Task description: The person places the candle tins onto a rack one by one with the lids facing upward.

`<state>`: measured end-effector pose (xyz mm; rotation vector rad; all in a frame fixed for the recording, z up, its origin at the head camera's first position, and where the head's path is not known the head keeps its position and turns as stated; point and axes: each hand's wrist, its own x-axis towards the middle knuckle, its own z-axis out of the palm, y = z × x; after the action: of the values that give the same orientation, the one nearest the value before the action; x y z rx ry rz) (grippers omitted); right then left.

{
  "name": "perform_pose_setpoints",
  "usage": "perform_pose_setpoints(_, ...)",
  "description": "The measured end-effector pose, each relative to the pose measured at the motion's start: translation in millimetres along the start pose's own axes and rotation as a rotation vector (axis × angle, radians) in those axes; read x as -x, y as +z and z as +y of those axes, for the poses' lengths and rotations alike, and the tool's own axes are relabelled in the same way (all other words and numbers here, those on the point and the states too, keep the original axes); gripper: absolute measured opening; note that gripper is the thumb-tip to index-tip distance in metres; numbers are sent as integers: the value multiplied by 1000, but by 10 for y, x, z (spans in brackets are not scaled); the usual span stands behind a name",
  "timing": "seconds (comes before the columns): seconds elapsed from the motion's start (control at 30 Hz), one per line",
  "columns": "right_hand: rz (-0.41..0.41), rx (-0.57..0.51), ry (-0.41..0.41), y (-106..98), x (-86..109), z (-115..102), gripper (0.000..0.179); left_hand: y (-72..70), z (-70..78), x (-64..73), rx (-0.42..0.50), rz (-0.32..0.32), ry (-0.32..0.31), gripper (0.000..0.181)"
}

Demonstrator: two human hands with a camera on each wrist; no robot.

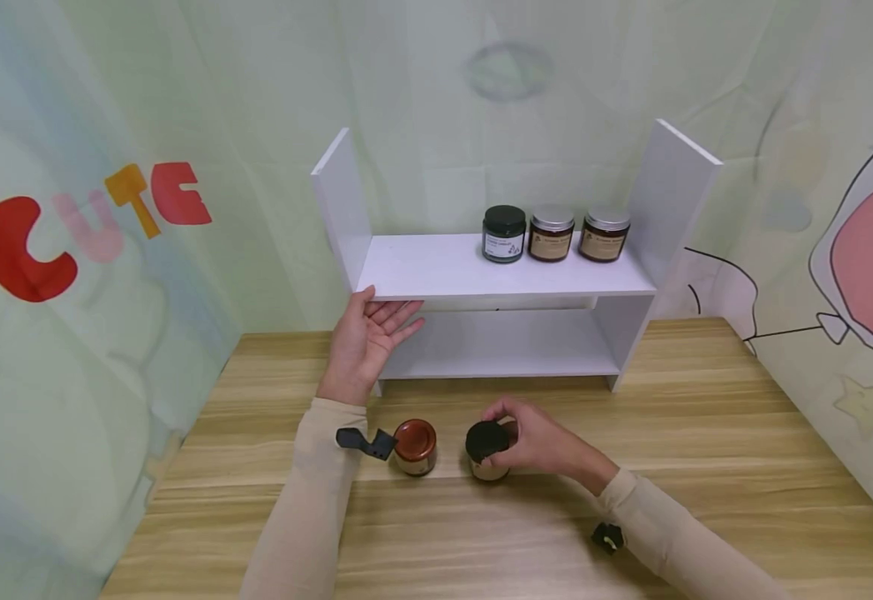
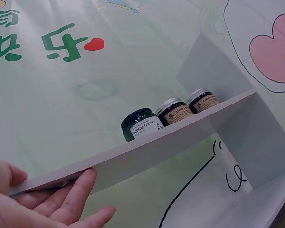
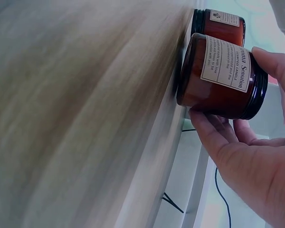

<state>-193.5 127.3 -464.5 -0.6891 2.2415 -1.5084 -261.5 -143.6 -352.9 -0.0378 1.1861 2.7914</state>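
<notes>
My right hand (image 1: 537, 437) grips a scented candle jar (image 1: 487, 450) with a black lid, thumb and fingers round its sides. In the right wrist view this candle jar (image 3: 218, 76) is amber glass with a beige label, its base close over the table. A second amber candle jar (image 1: 416, 447), with a reddish top, stands to its left on the table. My left hand (image 1: 365, 346) is at the front left edge of the white shelf (image 1: 421, 265). In the left wrist view its thumb lies over the board and its fingers (image 2: 78, 194) reach underneath, pinching the edge.
On the upper board stand a dark candle jar (image 1: 504, 235) with a black lid and two silver-lidded jars, one (image 1: 551, 235) in the middle and another (image 1: 605, 235) beside the right side panel (image 1: 672, 200). Printed cloth hangs behind the wooden table (image 1: 436, 533).
</notes>
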Motion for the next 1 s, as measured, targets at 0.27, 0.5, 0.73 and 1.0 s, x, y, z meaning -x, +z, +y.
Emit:
perform_pose_setpoints(0.27,-28,-46,-1,17,44,-2,54,3,2,21,0,8,-3,36)
perform_pose_setpoints(0.5,-38,-22,-15,10,64,-4,55,8,2,14,2,6,-5,36)
perform_pose_setpoints(0.73,-54,3,-41,-27,82,20,55,14,4,7,2,7,-8,36)
perform_pose_setpoints(1.0,-78,25,-45,-56,91,30,55,11,7,6,-2,6,-3,35)
